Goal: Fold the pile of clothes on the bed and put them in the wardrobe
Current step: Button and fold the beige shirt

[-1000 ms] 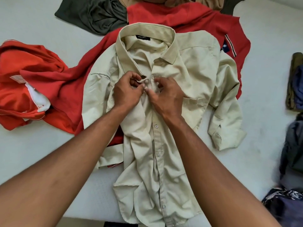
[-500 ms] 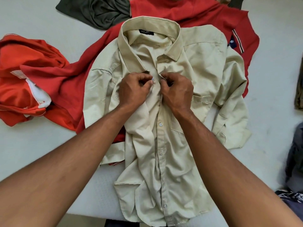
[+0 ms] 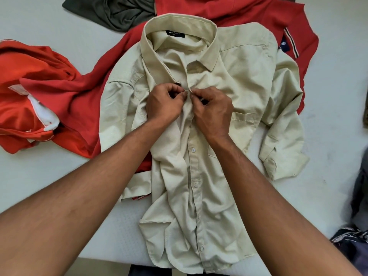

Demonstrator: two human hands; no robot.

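Observation:
A cream button-up shirt point(image 3: 245, 80) lies face up on the white bed point(image 3: 45, 172), collar away from me, lower buttons fastened. My left hand point(image 3: 164, 104) pinches the left edge of the placket just below the collar. My right hand point(image 3: 214, 110) pinches the right edge, fingertips meeting my left hand's at an upper button. The shirt's right sleeve lies bent beside the body; its left sleeve is tucked under my left arm.
A red polo shirt point(image 3: 235, 10) lies under the cream shirt. An orange garment point(image 3: 29, 80) is crumpled at the left. A dark green garment point(image 3: 111, 10) lies at the top. Dark clothes point(image 3: 356, 242) sit at the right edge.
My hands have stayed at the upper placket, fingers working closer together at a button. The view has shifted slightly, so the shirt sits a little lower in frame.

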